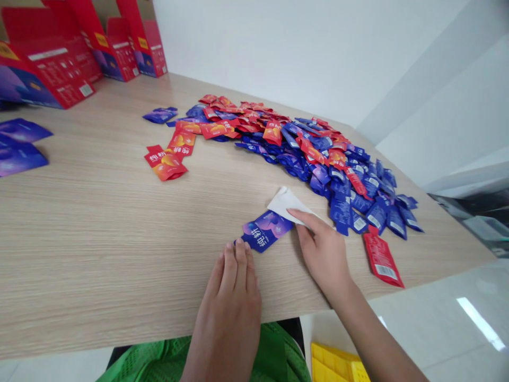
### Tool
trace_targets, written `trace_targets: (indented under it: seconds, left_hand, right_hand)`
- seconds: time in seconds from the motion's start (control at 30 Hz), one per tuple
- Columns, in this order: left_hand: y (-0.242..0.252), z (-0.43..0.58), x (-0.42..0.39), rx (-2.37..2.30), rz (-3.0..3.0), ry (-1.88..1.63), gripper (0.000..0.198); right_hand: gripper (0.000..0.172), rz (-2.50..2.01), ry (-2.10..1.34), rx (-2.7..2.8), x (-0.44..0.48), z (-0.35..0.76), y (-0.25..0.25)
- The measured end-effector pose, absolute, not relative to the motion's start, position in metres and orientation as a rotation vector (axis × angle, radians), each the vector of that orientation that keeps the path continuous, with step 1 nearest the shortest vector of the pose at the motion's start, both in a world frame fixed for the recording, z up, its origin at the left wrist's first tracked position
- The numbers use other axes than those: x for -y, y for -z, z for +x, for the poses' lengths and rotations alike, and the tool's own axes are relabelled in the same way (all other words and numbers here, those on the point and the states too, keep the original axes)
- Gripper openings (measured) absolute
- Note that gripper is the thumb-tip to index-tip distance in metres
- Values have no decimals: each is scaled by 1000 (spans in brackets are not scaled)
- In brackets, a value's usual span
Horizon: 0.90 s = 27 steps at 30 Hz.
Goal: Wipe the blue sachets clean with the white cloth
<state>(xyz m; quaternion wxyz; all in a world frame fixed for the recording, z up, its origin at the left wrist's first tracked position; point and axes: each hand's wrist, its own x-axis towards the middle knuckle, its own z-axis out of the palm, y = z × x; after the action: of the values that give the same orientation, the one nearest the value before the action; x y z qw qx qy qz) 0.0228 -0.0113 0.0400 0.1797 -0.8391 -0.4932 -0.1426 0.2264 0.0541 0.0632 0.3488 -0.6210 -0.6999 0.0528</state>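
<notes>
Your left hand (226, 302) lies fingers together, tips touching the blue sachet (265, 231); your right hand (324, 254) presses its fingers on the white paper (287, 204): hold both steady

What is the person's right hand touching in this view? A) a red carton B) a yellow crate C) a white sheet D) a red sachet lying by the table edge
C. The right hand has its fingers on the white sheet, at the near edge of the heap of sachets.
</notes>
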Motion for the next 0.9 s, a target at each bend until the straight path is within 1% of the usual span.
trace_targets:
  seconds: [0.13, 0.2, 0.3, 0.4, 0.47, 0.53, 0.6, 0.67, 0.77, 0.9]
  left_hand:
    - [-39, 23, 13, 1436, -2374, 357, 56]
    - [-40, 23, 13, 1437, -2379, 341, 56]
    - [-40, 22, 12, 1402, -2384, 373, 57]
    - [-39, 23, 12, 1424, -2390, 405, 57]
    - [-38, 24, 13, 1449, -2399, 398, 57]
    - [-37, 25, 14, 1472, -2407, 386, 58]
    - [-36, 26, 14, 1499, -2421, 359, 58]
    - [-36, 26, 14, 1514, -2429, 336, 57]
    - [-38, 24, 12, 1447, -2418, 369, 57]
    - [-42, 16, 8, 1367, -2405, 450, 52]
  right_hand:
    - [49, -1287, -247, 2049, -40, 191, -70]
    - [50, -1217, -286, 2151, -41, 185, -69]
    - [44, -1387, -270, 2071, -51, 206, -62]
    - [38, -1604, -167, 1874, -58, 231, -60]
    - [37, -1609, -123, 1797, -54, 229, -64]
    - [40, -1469, -146, 1865, -45, 213, -68]
    - [44, -1267, -192, 2045, -38, 192, -70]
    - [45, -1167, -228, 2178, -38, 181, -69]
    - [44, -1317, -228, 2149, -47, 194, -63]
    - [43, -1682, -37, 1919, -56, 239, -56]
